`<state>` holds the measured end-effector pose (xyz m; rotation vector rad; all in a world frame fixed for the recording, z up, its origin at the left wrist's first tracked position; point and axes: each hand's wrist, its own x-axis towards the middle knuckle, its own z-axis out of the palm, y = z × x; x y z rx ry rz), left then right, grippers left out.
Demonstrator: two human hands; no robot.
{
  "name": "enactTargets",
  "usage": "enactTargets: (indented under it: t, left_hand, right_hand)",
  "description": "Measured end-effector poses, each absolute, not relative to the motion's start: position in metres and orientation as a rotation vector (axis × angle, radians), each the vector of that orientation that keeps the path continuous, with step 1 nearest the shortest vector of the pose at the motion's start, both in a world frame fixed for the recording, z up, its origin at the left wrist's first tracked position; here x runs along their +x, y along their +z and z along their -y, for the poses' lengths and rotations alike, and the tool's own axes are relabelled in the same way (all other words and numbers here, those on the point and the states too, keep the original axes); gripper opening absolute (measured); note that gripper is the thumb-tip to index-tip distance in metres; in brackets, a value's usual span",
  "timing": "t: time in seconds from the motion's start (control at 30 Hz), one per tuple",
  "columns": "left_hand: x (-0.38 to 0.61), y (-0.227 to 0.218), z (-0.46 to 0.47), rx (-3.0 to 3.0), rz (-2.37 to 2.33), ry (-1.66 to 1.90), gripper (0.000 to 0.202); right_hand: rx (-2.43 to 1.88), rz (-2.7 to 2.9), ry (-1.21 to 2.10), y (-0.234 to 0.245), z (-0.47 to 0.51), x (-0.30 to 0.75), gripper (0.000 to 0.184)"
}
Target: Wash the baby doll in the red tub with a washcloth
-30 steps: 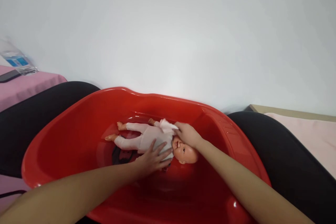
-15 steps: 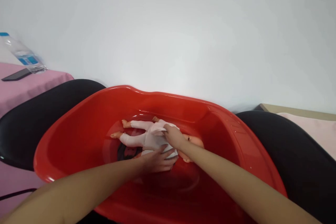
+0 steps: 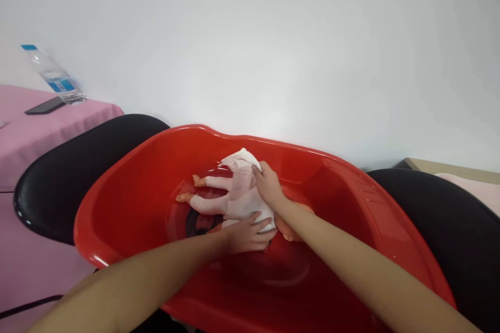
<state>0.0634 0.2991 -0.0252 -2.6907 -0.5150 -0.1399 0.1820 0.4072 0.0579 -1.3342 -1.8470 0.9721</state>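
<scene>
A doll [image 3: 209, 204] in pale pink clothing lies inside a red baby bathtub [image 3: 375, 213]. Its bare feet point left, and its head is mostly hidden behind my right forearm. My right hand [image 3: 269, 186] is closed on the edge of a pale pink cloth [image 3: 242, 187] over the doll's body, holding that edge raised; I cannot tell if the cloth is part of the doll's clothing. My left hand [image 3: 252, 234] rests on the near side of the cloth and doll, fingers stretched and slightly apart. A dark round shape shows on the tub floor below the legs.
Black chair seats stand at the left [image 3: 89, 161] and right [image 3: 437, 218] of the tub. A water bottle [image 3: 58, 78] and a dark flat object [image 3: 45, 106] are on a pink-covered table [image 3: 94, 112]. A white wall [image 3: 273, 52] rises behind.
My right hand has lifted the cloth's edge up and away, so the cloth now stands higher over the doll. My left hand stays on the doll. The view has shifted slightly left.
</scene>
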Motion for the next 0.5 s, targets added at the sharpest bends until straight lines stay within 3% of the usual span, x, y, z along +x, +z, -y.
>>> enactTargets:
  t: [0.17, 0.5]
  left_hand:
    - [0.065, -0.021, -0.299, -2.692, 0.514, -0.136, 0.026]
    - [0.064, -0.039, -0.308, -3.013, 0.564, -0.087, 0.047]
  right_hand:
    - [-1.604, 2.182, 0.735, 0.041, -0.401, 0.215, 0.02]
    - [-1.344, 2.264, 0.989, 0.005, -0.379, 0.139, 0.016]
